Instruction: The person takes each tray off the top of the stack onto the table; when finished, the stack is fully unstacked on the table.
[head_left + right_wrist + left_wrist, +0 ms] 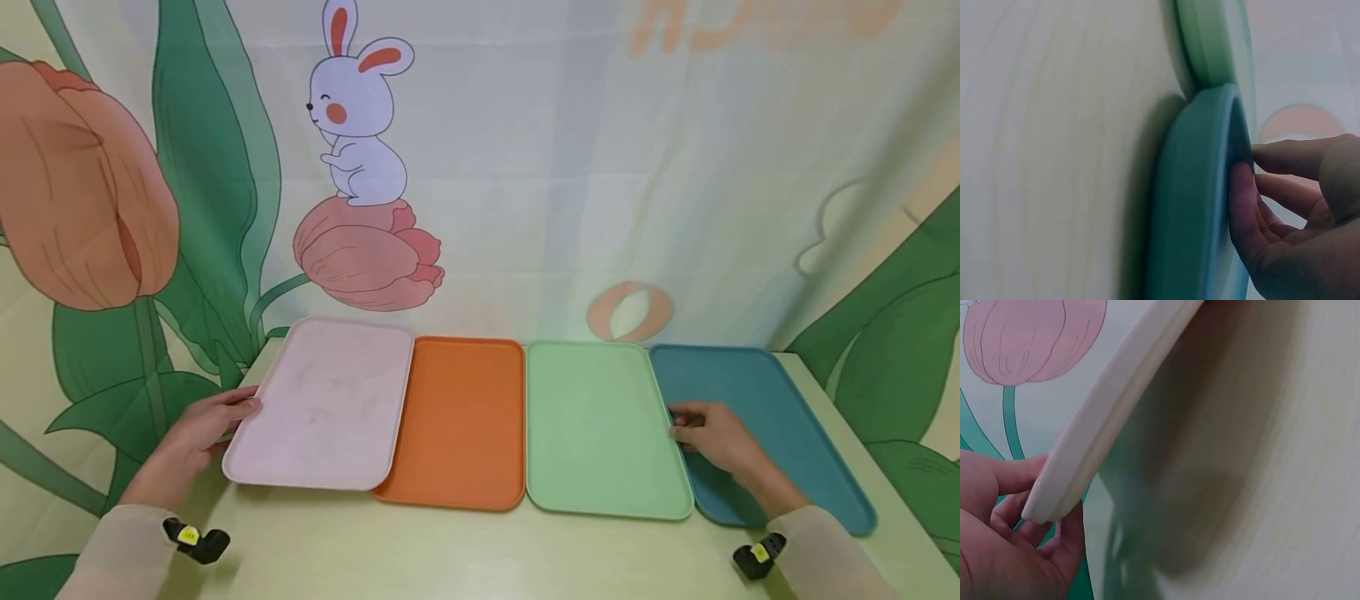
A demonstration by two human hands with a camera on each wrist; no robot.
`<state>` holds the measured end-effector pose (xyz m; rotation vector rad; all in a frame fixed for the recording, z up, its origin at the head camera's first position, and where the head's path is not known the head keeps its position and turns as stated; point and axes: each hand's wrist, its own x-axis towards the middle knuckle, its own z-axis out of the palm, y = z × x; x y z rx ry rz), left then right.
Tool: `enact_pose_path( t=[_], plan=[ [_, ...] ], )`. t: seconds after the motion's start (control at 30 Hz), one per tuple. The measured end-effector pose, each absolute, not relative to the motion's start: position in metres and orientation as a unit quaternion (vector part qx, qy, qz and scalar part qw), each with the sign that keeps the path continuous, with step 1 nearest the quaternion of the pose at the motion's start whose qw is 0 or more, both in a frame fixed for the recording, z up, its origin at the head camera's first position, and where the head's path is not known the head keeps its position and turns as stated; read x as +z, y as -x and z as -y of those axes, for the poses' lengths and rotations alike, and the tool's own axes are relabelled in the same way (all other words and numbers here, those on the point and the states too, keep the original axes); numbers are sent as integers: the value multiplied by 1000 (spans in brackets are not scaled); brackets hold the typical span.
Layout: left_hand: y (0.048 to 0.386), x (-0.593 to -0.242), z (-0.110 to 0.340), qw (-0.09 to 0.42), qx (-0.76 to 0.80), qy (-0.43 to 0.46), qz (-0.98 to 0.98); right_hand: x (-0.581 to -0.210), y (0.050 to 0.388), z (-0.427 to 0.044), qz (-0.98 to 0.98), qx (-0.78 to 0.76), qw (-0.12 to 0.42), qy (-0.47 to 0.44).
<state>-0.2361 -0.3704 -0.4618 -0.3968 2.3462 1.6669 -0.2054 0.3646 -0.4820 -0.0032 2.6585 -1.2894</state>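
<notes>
At the left, my left hand [213, 421] pinches the left rim of a pale pink tray [322, 400]. That tray is tilted, raised off the table and overlapping the orange tray's [465, 425] left side. In the left wrist view, the thumb and fingers of the left hand [1016, 531] are on either side of the pink tray's edge [1104, 406]. My right hand [716, 437] reaches over the blue tray [772, 425] and pinches the right rim of the light green tray [600, 425]. The right wrist view shows its fingers [1288, 153] at the rim; their exact contact is partly hidden.
The orange, green and blue trays lie side by side on a pale wooden table [480, 554]. Directly behind the table hangs a printed cloth [510, 167] with a rabbit and tulips. Each sleeve carries a small black device.
</notes>
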Motion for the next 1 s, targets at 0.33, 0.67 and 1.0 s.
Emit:
enact_pose_path(
  t=[0.33,0.67,1.0],
  plan=[
    [238,-465,389,121,566,146,-802,-483,210,-363,-898,-430,90,-4],
    [239,-474,393,105,554,160,-810,-483,211,-364,-899,-429,87,0],
    [245,-485,388,79,500,149,-849,-485,209,-367,-899,-430,85,2]
  ],
)
